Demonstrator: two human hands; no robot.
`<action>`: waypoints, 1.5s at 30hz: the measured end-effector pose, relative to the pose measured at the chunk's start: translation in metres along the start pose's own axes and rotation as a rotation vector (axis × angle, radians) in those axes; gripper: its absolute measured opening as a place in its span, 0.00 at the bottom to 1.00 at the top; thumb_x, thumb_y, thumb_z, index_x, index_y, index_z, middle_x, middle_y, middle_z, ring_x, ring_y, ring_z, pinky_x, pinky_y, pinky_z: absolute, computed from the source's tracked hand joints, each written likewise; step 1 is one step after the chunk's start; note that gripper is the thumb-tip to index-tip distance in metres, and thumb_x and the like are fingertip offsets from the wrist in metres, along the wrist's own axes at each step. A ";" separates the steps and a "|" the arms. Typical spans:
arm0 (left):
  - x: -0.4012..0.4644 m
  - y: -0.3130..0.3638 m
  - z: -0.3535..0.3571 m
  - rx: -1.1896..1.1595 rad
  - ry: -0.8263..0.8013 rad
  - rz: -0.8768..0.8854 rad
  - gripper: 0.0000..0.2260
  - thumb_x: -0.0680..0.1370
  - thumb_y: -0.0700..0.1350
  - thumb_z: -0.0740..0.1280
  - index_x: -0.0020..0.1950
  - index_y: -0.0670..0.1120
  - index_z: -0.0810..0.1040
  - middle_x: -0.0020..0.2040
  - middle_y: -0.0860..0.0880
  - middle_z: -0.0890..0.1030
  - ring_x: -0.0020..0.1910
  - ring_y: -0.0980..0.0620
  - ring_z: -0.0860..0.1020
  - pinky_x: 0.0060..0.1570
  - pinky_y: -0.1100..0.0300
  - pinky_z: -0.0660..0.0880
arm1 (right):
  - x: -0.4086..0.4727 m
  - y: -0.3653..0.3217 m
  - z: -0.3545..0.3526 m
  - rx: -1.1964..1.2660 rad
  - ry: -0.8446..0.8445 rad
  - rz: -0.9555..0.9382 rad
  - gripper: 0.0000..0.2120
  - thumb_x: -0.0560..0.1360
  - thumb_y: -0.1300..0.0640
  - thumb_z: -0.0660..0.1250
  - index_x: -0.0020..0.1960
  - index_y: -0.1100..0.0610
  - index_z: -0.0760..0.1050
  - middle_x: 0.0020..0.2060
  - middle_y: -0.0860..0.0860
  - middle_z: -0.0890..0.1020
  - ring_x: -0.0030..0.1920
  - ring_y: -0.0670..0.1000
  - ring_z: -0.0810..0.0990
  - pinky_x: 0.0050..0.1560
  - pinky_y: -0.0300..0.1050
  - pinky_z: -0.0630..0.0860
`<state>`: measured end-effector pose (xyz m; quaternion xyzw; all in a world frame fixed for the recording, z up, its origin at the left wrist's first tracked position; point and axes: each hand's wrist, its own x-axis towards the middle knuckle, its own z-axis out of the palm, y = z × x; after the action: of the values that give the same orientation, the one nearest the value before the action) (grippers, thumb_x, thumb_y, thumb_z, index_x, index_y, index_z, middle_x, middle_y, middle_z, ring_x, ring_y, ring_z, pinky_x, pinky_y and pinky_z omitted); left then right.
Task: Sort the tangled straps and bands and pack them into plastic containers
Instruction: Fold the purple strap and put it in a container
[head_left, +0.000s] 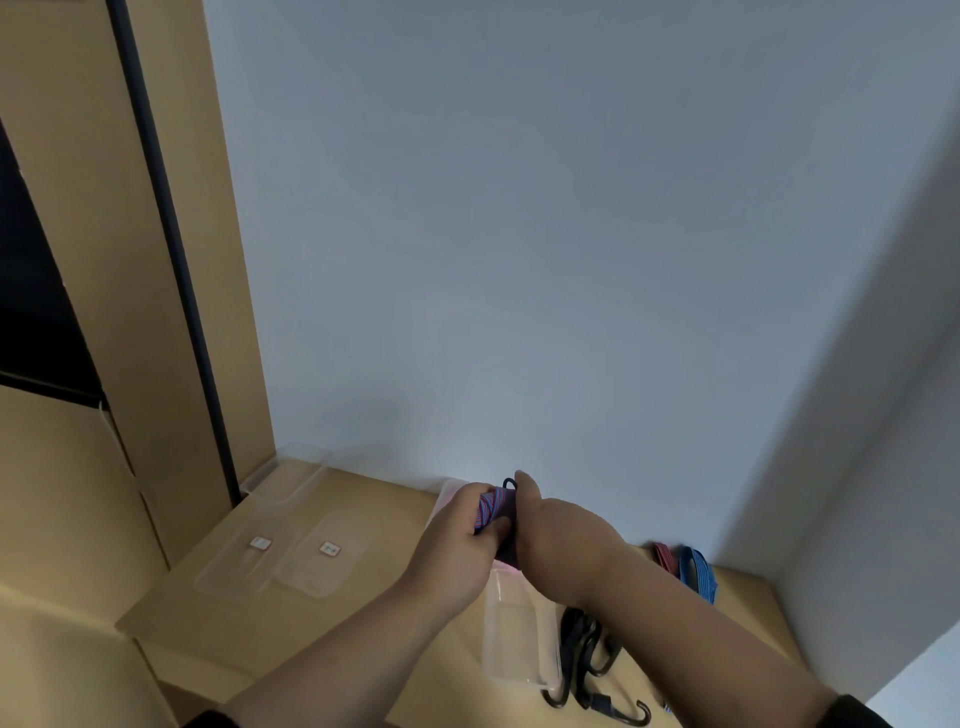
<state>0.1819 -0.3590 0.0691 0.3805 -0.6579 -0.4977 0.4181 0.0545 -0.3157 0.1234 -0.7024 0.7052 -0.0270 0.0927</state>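
Wood panels (78, 260) stand at the far left, with a dark strip running down between them. Below them lies the tan surface (363, 613). At its back left corner sits a clear container (291, 480), hard to make out against the wall. Nearer the person lie two flat clear lids (291, 564) side by side, each with a small white and red sticker.

In the middle the two hands meet above the surface. The left hand (457, 545) has its fingers curled round a bundle of red and blue striped band (493, 512). The right hand (556, 525) grips the same bundle from the other side — its thumb points up beside a small dark hook (509, 484) that sticks out of the top. Behind the hands a pale pink container (449, 491) peeks out by the wall.

Under the right arm sits another clear container (519, 644). Just beside it lie black straps (584, 654) with dark hooks at their ends. Further right, near the wall corner, lie a red band (665, 556) and a blue band (698, 571), close together — partly hidden by the arm.
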 end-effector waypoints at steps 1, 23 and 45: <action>-0.002 0.000 0.001 -0.044 -0.001 -0.004 0.13 0.80 0.33 0.63 0.49 0.51 0.80 0.46 0.45 0.81 0.32 0.59 0.79 0.31 0.69 0.73 | -0.001 -0.002 0.001 -0.016 -0.009 0.003 0.35 0.83 0.48 0.59 0.79 0.63 0.46 0.52 0.56 0.82 0.43 0.55 0.76 0.41 0.47 0.68; -0.001 -0.025 -0.027 -0.269 0.026 -0.231 0.09 0.82 0.36 0.62 0.53 0.49 0.77 0.38 0.48 0.76 0.29 0.55 0.71 0.26 0.62 0.65 | 0.005 -0.033 0.038 -0.007 -0.006 -0.001 0.39 0.82 0.47 0.54 0.80 0.59 0.32 0.55 0.53 0.83 0.48 0.57 0.82 0.38 0.47 0.73; 0.007 -0.049 -0.058 -0.363 -0.266 -0.303 0.07 0.83 0.41 0.64 0.59 0.49 0.77 0.52 0.39 0.84 0.40 0.43 0.84 0.38 0.52 0.80 | 0.010 -0.022 0.070 1.189 0.160 0.144 0.09 0.83 0.58 0.63 0.59 0.53 0.81 0.49 0.58 0.85 0.51 0.61 0.84 0.58 0.61 0.81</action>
<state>0.2374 -0.3952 0.0313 0.3248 -0.5424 -0.7100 0.3102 0.0879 -0.3198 0.0572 -0.4763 0.6198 -0.4630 0.4178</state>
